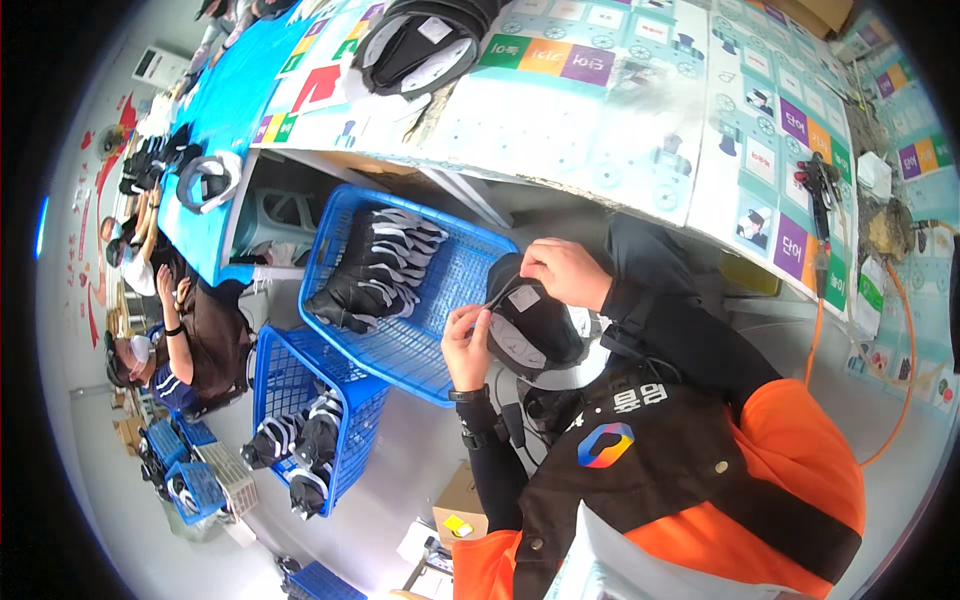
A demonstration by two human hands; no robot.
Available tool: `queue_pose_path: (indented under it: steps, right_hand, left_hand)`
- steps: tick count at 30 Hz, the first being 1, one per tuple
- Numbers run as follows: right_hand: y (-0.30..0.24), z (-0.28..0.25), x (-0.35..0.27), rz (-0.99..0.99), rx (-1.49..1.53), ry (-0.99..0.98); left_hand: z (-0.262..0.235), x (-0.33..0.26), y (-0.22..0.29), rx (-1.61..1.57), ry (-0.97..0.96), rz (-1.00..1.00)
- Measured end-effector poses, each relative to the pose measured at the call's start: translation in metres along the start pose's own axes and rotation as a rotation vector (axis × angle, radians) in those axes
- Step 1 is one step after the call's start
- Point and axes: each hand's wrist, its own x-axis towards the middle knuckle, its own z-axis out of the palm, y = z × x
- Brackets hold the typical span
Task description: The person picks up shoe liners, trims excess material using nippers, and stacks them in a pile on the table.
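Note:
A black cap (545,335) is turned so its inside shows, with white panels and a small pale label in the lining. My left hand (466,347) pinches its edge at the left, thumb and fingers closed together. At the upper edge my right hand (566,272) is closed on the same cap, its fingers bent down against the fabric. The cap sits in front of my dark apron, just right of a blue basket (440,345). Inside that basket lies a nested row of black and white caps (375,265).
Another blue basket (368,425) holds more caps. Above stands a table (620,140) with a printed cover, bearing a stack of dark caps (425,45). Snips (818,190) and an orange cable (910,350) are at right. People (190,345) work at left.

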Motion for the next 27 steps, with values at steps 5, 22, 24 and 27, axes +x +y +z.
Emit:
queue_pose_path:
  steps: [5,22,24,27]
  right_hand:
    - [-0.016,-0.005,0.005,0.22,0.166,-0.079]
    - [-0.087,-0.075,0.011,-0.276,-0.409,0.131]
    - [-0.105,-0.094,0.02,-0.176,-0.219,0.309]
    - [-0.109,-0.12,0.019,-0.078,-0.082,0.614]
  left_hand:
    - [-0.007,0.0,-0.007,-0.361,-0.063,-0.314]
    - [-0.044,0.008,0.098,-0.487,-0.102,-0.012]
    - [-0.07,-0.001,0.096,-0.512,-0.087,0.041]
    - [-0.065,-0.006,0.073,-0.594,-0.039,-0.044]
